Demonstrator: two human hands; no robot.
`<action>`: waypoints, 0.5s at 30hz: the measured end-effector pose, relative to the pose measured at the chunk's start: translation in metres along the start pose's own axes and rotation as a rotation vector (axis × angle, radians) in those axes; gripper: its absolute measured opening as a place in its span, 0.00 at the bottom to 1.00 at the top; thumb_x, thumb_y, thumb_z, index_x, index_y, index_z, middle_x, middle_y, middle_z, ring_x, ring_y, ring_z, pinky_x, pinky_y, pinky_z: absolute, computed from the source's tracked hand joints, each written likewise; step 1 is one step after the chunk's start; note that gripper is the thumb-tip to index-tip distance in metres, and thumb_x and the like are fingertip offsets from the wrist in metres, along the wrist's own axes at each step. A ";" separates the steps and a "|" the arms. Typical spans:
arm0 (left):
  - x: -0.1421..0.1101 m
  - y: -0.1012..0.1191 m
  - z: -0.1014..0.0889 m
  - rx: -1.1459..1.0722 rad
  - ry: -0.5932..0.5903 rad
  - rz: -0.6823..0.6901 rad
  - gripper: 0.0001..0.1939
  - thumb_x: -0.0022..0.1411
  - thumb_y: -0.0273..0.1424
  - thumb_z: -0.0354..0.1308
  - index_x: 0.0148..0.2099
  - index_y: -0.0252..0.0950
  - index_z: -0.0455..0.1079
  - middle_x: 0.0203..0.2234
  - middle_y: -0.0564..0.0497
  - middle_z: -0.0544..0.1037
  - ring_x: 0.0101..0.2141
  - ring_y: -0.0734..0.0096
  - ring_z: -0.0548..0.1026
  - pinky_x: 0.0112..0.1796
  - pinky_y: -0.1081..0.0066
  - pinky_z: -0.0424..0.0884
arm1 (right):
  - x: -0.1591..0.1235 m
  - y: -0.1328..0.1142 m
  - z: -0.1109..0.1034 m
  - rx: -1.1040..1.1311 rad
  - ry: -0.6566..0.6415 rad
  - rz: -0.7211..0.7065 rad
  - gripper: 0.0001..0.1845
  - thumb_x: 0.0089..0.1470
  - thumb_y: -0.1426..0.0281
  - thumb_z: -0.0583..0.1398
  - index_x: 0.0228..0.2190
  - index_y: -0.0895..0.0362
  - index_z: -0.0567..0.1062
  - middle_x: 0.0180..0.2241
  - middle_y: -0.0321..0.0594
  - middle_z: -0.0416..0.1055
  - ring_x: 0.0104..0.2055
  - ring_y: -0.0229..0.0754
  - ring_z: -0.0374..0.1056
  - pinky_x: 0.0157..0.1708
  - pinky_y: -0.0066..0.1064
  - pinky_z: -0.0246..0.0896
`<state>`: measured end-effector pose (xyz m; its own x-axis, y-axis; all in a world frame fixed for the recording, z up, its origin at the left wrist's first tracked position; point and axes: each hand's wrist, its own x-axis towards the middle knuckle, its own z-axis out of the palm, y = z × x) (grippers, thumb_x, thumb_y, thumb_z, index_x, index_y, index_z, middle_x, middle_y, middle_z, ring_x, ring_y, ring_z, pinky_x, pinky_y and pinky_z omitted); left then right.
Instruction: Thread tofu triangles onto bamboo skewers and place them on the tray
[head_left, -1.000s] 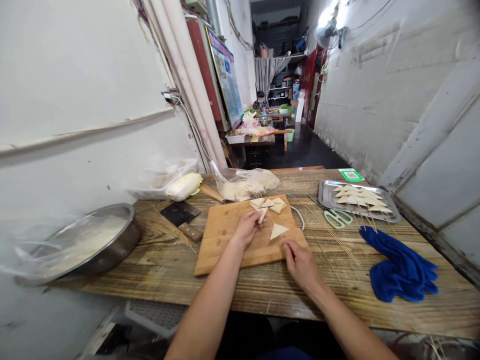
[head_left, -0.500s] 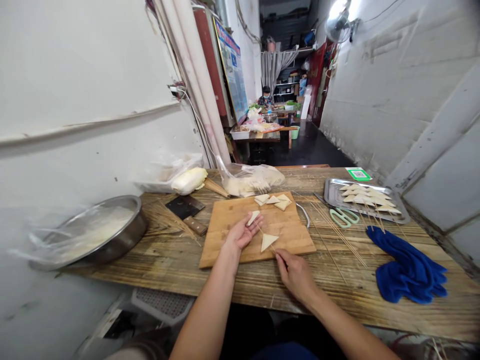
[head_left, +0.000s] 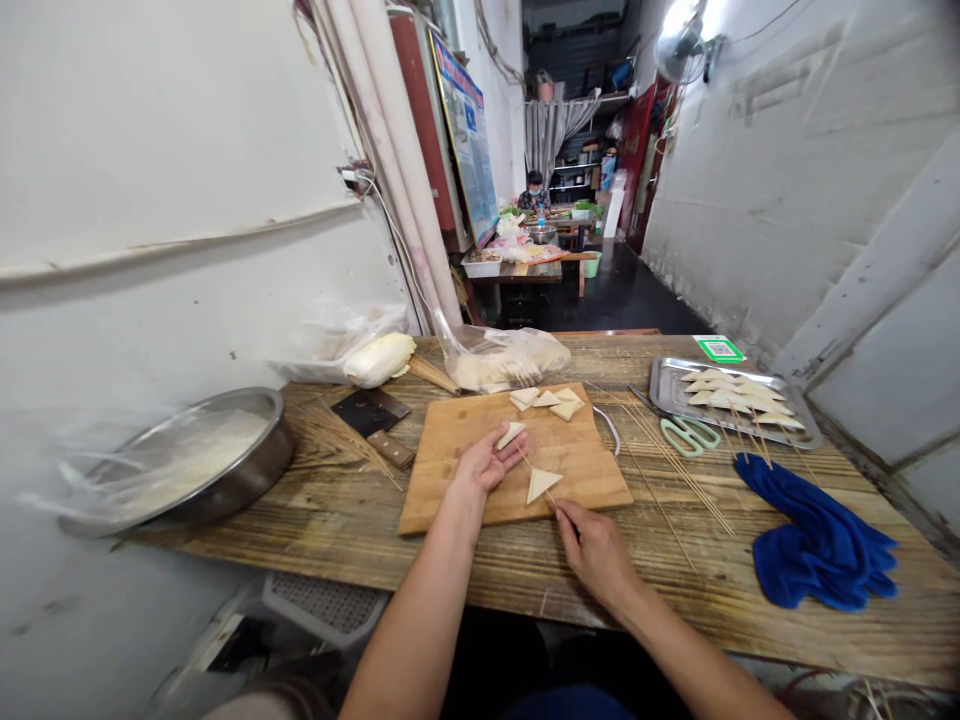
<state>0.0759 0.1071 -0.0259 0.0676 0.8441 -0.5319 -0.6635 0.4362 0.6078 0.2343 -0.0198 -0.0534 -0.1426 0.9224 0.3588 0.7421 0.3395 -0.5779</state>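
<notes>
Over the cutting board [head_left: 442, 480], my left hand [head_left: 484, 465] is turned palm up. Its thumb and fingers hold a pale folded triangle of tofu skin [head_left: 511, 434] at the far end of a thin bamboo skewer [head_left: 523, 455]. A second tofu skin triangle [head_left: 543, 486] is threaded lower on that skewer, between my hands. My right hand [head_left: 596, 545] pinches the skewer's near end at the board's front edge. Several more folded pieces [head_left: 564, 408] lie at the board's back edge. Whether the skewer tip has gone through the upper triangle is too small to tell.
Loose skewers [head_left: 686, 475] and green-handled scissors [head_left: 690, 435] lie right of the board, by a metal tray [head_left: 660, 385] of skewered pieces and a blue cloth [head_left: 817, 540]. Leftward are a cleaver [head_left: 371, 412], cabbage [head_left: 379, 360] and a metal basin [head_left: 281, 445]. A person [head_left: 534, 192] sits far back.
Both hands keep their holds on the triangle and the skewer. The threaded lower triangle has shifted very slightly to the right, along with a small shift of the whole view.
</notes>
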 end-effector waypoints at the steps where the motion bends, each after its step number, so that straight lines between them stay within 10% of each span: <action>1: 0.000 0.000 0.000 -0.001 0.001 0.001 0.02 0.56 0.21 0.54 0.33 0.30 0.66 0.29 0.45 0.76 0.31 0.64 0.77 0.37 0.58 0.73 | 0.000 0.000 0.000 -0.002 0.002 0.001 0.16 0.57 0.71 0.48 0.38 0.57 0.75 0.34 0.42 0.76 0.32 0.41 0.73 0.34 0.27 0.65; 15: 0.002 -0.003 0.000 0.027 -0.006 0.026 0.02 0.55 0.20 0.55 0.34 0.29 0.67 0.30 0.42 0.76 0.30 0.63 0.77 0.36 0.58 0.74 | 0.001 0.001 0.001 -0.008 0.019 -0.012 0.17 0.57 0.71 0.48 0.37 0.58 0.76 0.34 0.44 0.77 0.32 0.41 0.73 0.34 0.27 0.65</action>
<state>0.0787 0.1073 -0.0287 0.0553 0.8569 -0.5126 -0.6447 0.4226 0.6370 0.2340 -0.0180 -0.0545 -0.1390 0.9146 0.3797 0.7456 0.3490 -0.5678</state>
